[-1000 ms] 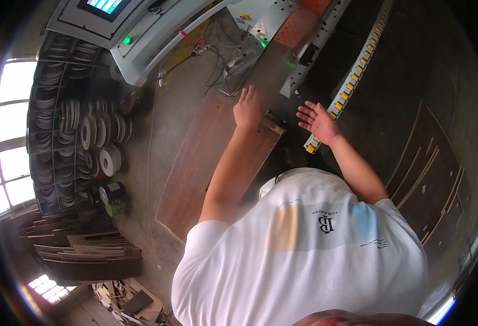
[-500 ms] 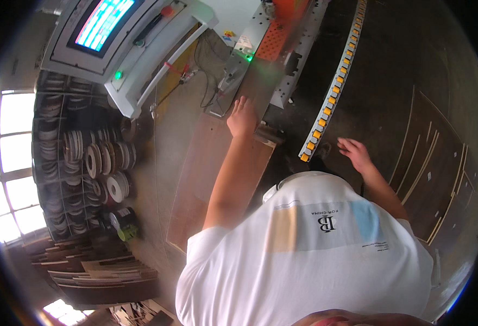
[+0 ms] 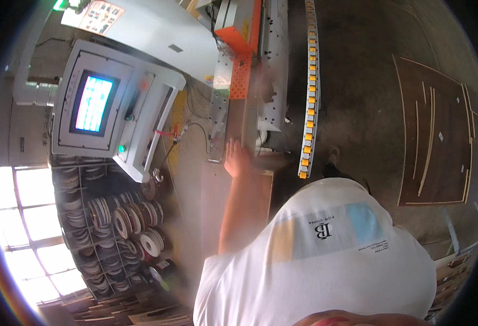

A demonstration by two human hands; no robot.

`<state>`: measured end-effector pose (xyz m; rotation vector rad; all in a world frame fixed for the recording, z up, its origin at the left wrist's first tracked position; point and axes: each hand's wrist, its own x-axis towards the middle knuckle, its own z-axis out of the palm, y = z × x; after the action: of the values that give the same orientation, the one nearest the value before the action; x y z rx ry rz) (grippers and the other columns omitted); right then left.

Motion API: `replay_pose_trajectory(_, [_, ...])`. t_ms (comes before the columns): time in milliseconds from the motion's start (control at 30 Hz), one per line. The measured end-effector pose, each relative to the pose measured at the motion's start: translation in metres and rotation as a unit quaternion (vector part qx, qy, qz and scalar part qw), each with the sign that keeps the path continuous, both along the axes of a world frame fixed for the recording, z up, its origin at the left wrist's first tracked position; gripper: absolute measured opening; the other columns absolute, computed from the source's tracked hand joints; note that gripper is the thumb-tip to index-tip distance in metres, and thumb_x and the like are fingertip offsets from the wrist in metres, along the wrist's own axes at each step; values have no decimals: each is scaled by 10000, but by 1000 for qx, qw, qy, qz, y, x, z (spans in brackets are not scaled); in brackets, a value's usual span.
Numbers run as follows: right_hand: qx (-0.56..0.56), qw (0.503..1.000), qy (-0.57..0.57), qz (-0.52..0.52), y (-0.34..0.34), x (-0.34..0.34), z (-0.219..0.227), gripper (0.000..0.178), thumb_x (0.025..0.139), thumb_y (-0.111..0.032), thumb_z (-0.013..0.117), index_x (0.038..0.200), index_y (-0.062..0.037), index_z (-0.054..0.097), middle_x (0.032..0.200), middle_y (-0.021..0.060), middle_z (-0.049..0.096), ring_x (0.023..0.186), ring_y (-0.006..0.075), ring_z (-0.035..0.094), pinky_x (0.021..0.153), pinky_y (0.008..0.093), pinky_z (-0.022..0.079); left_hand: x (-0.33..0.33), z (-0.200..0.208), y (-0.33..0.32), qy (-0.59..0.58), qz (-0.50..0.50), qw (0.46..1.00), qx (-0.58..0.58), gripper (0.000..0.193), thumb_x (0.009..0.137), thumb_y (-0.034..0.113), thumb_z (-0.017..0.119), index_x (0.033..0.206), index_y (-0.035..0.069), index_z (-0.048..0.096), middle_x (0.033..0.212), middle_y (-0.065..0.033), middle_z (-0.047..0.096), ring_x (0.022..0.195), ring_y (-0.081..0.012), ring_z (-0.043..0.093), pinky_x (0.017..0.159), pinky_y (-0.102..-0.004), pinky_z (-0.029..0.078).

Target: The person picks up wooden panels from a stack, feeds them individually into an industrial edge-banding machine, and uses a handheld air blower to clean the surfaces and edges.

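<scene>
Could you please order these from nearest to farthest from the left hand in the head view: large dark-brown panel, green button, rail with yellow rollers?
In the head view, from the left hand:
1. Rail with yellow rollers: to its right.
2. Green button: to its left, on the control console.
3. Large dark-brown panel: far right.

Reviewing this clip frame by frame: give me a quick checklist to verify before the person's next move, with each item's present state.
1. Left hand at the near end of the narrow brown board: ok.
2. Right hand in view: not ok; it does not show in this view.
3. Left hand apart from the rail with yellow rollers: ok.
4. Control screen lit: ok.
5. Green button on the console glowing: ok.
6. Left hand pressing firmly on the narrow brown board: cannot tell; pressure does not show.
</scene>
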<state>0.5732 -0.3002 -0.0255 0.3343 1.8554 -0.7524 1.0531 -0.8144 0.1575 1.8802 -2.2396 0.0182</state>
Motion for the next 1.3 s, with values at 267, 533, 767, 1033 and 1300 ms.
replay_pose_trajectory(267, [-34,999,-1,-21,-14,34,-7,305,980,-338,672,1076,-60,754,1039,42,726,916,240,667,810,400,513,-3,8,4,14,-8,1000,-19,389,921,330,619,1262,155,685,1432,-69,625,1304,-264,608,1004,-400,542])
replay_pose_trajectory(533, [-22,1000,8,2,-4,24,0,306,975,-333,677,1091,-61,752,1060,47,725,944,242,663,836,396,507,-2,8,9,22,-16,999,-43,335,925,273,616,1234,171,693,1417,-56,636,1263,-270,640,932,-422,582])
replay_pose_trajectory(767, [-23,999,14,35,-20,20,6,308,971,-329,680,1105,-61,751,1078,52,725,968,243,660,858,393,502,-5,16,8,25,1,999,-38,346,955,238,598,1283,175,689,1433,-12,626,1307,-233,607,970,-381,565])
replay_pose_trajectory(1033, [-29,998,14,61,-39,23,14,312,966,-324,684,1121,-61,750,1098,58,724,996,245,656,884,389,496,0,4,0,36,12,999,7,372,974,278,549,1317,174,648,1490,-6,578,1368,-239,553,997,-415,551])
replay_pose_trajectory(1300, [-33,997,18,73,-42,26,13,318,961,-319,689,1137,-61,749,1119,64,723,1023,246,652,909,386,491,-48,13,-55,19,-24,999,14,387,961,225,546,1334,146,613,1509,-46,559,1382,-269,536,984,-435,555])
